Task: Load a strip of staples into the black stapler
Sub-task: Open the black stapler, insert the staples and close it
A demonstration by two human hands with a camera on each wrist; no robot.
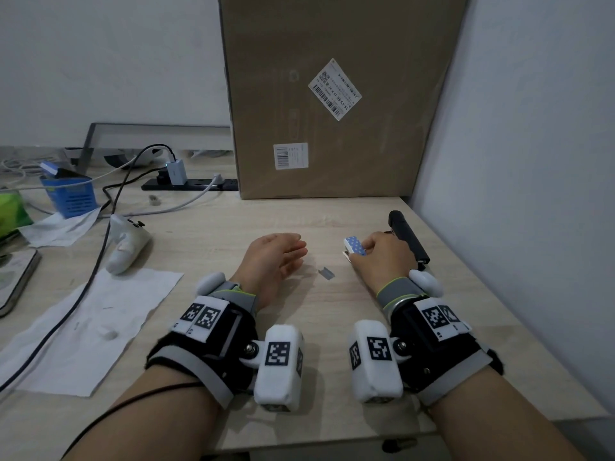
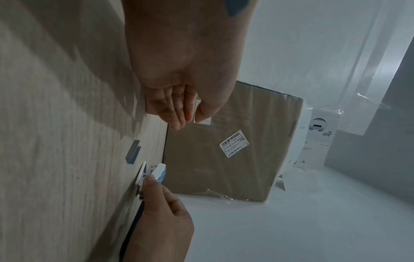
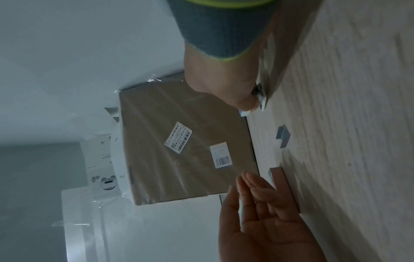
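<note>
Left hand [image 1: 276,261]: laid edge-down on the table [image 1: 206,234], fingers straight and relaxed, nothing held.
Right hand [image 1: 382,257]: fingers are curled around a small blue-and-white staple box [image 1: 354,245] (resting on the table).
Staple strip [image 1: 327,273]: seen lying loose between the hands.
Black stapler [image 1: 408,236]: lies just behind the right hand.

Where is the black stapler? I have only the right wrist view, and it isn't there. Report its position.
Observer: The black stapler lies on the table just beyond the right hand, on the wall side, with its near end hidden behind that hand.
Operator: Now tell me what that hand grips. I see only a white corner.
Observer: A small blue box with white dots, pinched in its fingers low over the table.
</note>
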